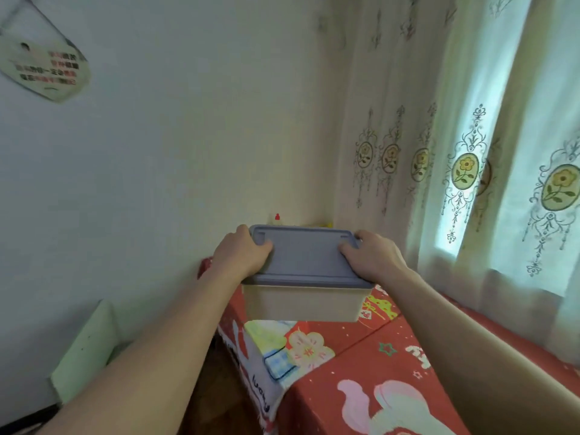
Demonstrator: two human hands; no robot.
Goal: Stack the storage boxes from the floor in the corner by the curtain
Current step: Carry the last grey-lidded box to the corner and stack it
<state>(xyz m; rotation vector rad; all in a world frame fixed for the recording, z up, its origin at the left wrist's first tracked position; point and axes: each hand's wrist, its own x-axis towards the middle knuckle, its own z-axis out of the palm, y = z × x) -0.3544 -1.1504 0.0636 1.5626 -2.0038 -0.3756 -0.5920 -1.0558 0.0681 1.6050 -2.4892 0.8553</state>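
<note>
Daylight is coming through the curtain (470, 146) on your right, glowing brightest in its thin panels. Away from the curtain, the wall (188, 120) is dimming into soft, even shade. The whole picture is looking slightly soft, and straight lines are bending near the curtain's edge of frame.

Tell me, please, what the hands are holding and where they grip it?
Both hold one box by its short ends: the left hand and the right hand grip opposite ends of the lid, thumbs on top.
</note>
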